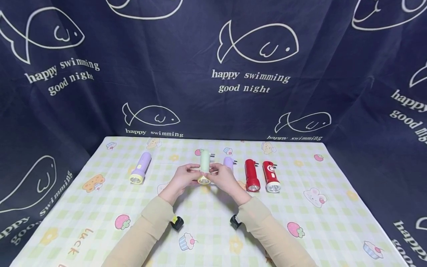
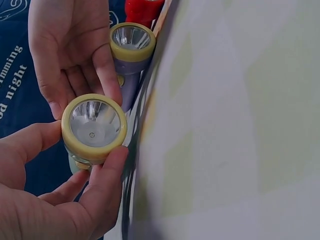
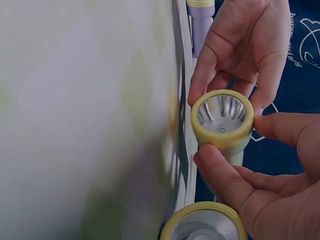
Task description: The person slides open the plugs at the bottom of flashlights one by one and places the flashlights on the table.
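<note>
A pale green flashlight (image 1: 205,163) with a yellow rim is held between both hands, its lens end toward me and two plug prongs jutting from its right side. My left hand (image 1: 181,179) pinches the head from the left, thumb and fingertips on the yellow rim (image 2: 120,127). From the right, my right hand (image 1: 224,178) grips the same head, its fingertips touching the rim in the right wrist view. Behind the right hand lies a purple flashlight (image 1: 228,162), partly hidden. The green body is mostly hidden behind its head in both wrist views.
Another purple flashlight (image 1: 141,167) lies to the left on the patterned tablecloth (image 1: 207,241). A red flashlight (image 1: 251,173) and a red one with a white rim (image 1: 271,175) lie on the right, prongs out. A dark blue fish-print curtain (image 1: 200,48) hangs behind the table.
</note>
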The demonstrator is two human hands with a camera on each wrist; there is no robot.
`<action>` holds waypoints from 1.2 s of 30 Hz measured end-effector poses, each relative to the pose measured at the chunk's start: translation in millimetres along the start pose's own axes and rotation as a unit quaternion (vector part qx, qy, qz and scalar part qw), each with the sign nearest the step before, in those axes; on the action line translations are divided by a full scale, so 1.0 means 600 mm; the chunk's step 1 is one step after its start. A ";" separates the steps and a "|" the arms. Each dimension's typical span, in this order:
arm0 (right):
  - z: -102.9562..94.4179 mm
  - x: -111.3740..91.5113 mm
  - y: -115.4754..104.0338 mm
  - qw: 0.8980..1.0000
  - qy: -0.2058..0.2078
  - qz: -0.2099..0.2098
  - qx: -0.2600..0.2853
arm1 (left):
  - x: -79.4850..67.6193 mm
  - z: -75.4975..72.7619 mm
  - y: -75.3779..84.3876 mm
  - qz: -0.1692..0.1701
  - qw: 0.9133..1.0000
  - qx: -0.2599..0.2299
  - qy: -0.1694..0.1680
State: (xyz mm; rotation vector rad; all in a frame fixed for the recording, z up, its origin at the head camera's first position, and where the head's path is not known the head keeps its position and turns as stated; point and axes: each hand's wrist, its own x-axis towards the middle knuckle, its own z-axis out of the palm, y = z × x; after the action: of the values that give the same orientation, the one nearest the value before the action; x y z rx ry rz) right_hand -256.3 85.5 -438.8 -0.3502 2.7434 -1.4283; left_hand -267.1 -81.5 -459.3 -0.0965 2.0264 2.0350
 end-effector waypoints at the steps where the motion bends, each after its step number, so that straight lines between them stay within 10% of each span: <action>1: -0.001 0.000 -0.001 1.000 -0.001 -0.002 -0.006 | 0.001 0.000 0.000 -0.001 1.000 0.002 -0.001; 36: -0.008 0.006 -0.008 0.996 -0.042 0.029 -0.076 | 0.006 0.020 -0.004 -0.004 0.999 0.051 0.009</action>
State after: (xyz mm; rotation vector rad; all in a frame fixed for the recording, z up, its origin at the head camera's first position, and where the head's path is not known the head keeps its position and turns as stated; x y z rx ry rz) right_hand -259.4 86.3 -431.9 -0.3253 2.7771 -1.1668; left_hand -268.3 -69.4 -462.4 -0.1036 2.1322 1.9295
